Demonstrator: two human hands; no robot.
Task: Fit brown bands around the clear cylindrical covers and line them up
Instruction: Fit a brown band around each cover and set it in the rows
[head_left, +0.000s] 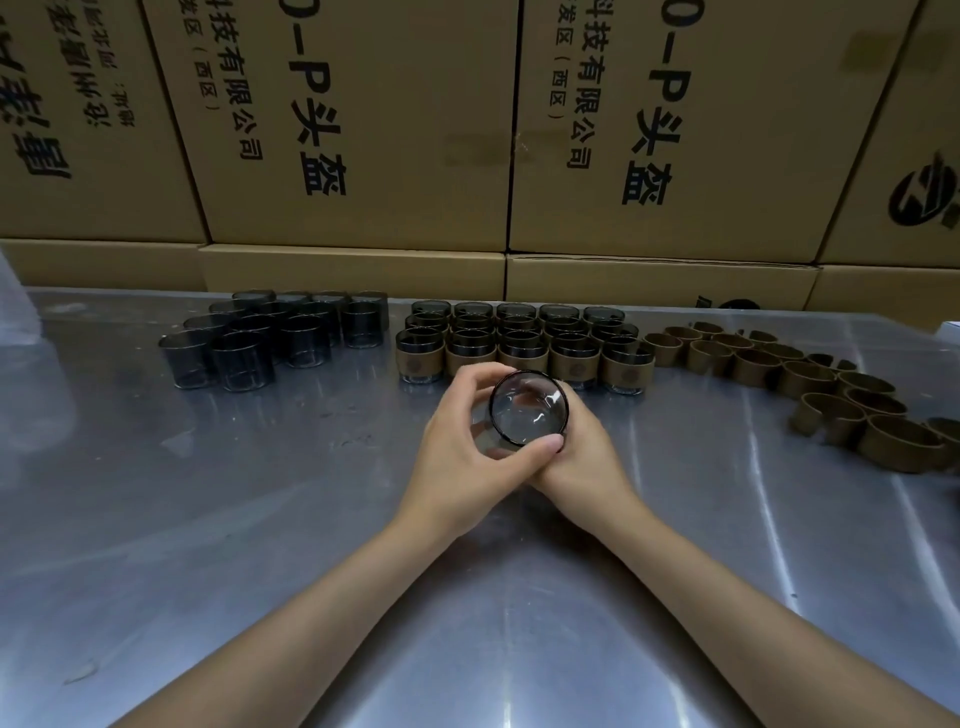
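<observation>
Both hands meet at mid-counter around one clear cover (527, 408), its open mouth tipped toward the camera. Left hand (467, 457) curls round its near and left side, thumb lying along the lower rim; right hand (584, 452) wraps it from the right and beneath. Whether a band is already on this cover I cannot tell, since the fingers hide its wall.

Just behind the hands stands a tidy block of banded covers (519, 338), rows touching. To its left sits a looser cluster of bare covers (275, 332); to its right a trail of loose bands (810, 374) curves along the steel counter (208, 519) toward the edge of view.

To do this step well, I would judge, the cover should be kept square to the band, the band eased on evenly all round rather than forced on one side, and its printed emblem turned to the front like the others, before setting the piece flush at the front row.

Cartons (363, 130) stacked behind carry large black print: "P头盔" and, smaller, "科技有限公司" with "(西区)". A round emblem on each fitted band is too small to read.
</observation>
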